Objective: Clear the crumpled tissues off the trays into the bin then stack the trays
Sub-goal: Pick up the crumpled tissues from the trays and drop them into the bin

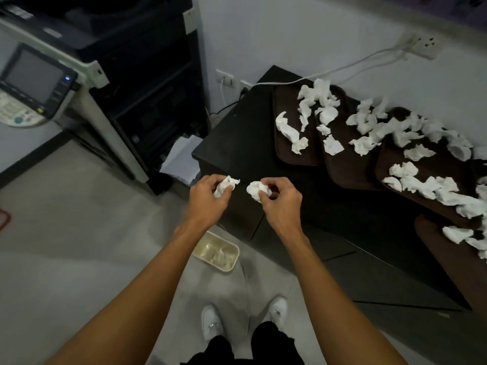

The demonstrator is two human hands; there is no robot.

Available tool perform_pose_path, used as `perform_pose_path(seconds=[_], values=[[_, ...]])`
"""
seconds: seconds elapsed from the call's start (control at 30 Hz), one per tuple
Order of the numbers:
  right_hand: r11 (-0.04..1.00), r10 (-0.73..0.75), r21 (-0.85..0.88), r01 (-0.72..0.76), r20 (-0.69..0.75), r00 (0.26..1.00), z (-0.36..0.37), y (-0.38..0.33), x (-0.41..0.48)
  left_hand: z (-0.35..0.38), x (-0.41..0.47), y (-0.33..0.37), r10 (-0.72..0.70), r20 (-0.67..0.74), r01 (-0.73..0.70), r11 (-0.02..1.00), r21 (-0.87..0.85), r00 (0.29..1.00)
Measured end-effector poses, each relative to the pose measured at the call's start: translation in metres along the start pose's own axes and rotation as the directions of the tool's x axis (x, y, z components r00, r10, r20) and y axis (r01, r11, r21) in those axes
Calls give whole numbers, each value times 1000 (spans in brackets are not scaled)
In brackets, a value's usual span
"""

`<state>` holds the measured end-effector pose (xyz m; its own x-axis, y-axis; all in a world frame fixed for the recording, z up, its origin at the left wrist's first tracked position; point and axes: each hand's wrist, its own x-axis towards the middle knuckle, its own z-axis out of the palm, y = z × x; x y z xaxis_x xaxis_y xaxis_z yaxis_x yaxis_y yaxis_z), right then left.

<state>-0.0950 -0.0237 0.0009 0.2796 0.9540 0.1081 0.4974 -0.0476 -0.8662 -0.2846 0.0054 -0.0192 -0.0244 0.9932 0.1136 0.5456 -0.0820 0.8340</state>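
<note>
The person is pinching one crumpled tissue in the curled fingers of the left hand and a second tissue in the right hand, both just off the table corner, beyond the bin on the floor. The bin appears to be holding a few tissues, while many loose tissues are lying across four unstacked trays. The clearing is judged to be at an early stage.

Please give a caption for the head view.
Left hand and right hand each grip a crumpled white tissue near the cream bin, beside tissue-littered brown trays.
</note>
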Motion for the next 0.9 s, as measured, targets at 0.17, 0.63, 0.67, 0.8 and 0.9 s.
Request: perform_pose_path(seconds=[0.17, 0.63, 0.67, 0.8, 0.9], values=[[1000, 26, -2, -26, 99, 995, 32, -10, -9, -19, -10, -26, -64, -18, 64, 998, -19, 998], [996, 60, -87, -30, 363, 930, 123, 75, -15, 20, -48, -138, -377, -57, 376, 926, -29, 925], [996, 66, -87, -35, 376, 924, 130, 86, -16, 27, -50, -149, -398, -57, 397, 917, -29, 915], [991, 131, -95, -100, 430, 893, 155, 128, -18, 55, -55, -187, -462, -81, 461, 887, -30, 883], [982, 187, -107, -155, 461, 868, 176, 160, -16, 73, -56, -221, -499, -78, 499, 866, -14, 863]])
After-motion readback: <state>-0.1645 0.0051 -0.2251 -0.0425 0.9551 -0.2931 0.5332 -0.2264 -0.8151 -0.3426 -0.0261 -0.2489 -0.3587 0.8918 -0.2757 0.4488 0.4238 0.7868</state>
